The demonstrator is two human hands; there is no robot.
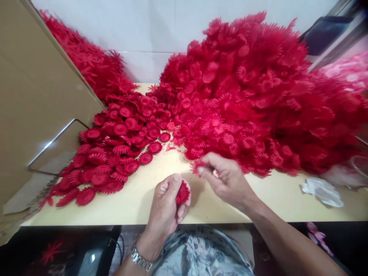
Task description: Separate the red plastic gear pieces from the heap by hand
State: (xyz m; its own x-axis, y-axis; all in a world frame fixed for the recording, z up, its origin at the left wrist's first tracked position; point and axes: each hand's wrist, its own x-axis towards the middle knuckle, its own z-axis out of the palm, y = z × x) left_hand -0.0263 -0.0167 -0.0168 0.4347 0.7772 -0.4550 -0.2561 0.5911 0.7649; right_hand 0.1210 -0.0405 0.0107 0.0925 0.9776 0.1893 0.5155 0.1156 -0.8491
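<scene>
My left hand (165, 205) is closed around a red fringed disc, shaped like an artificial flower piece (182, 192), with its face turned up beside my thumb. Whether more pieces are stacked beneath it in my palm is hidden. Just to the right and a little farther off, my right hand (222, 178) pinches another red flower piece (197, 167) between thumb and fingertips. That piece is slightly blurred and held in front of the big heap of loose red flower pieces (230, 115). The two hands are apart.
Thicker, cupped red flower pieces (115, 153) lie piled at the left. Behind them rises a heap of star-shaped red pieces (86, 57). A brown panel with a metal wire handle (54, 140) borders the left side. Crumpled white plastic (323, 191) rests on the yellow table (273, 203) at right.
</scene>
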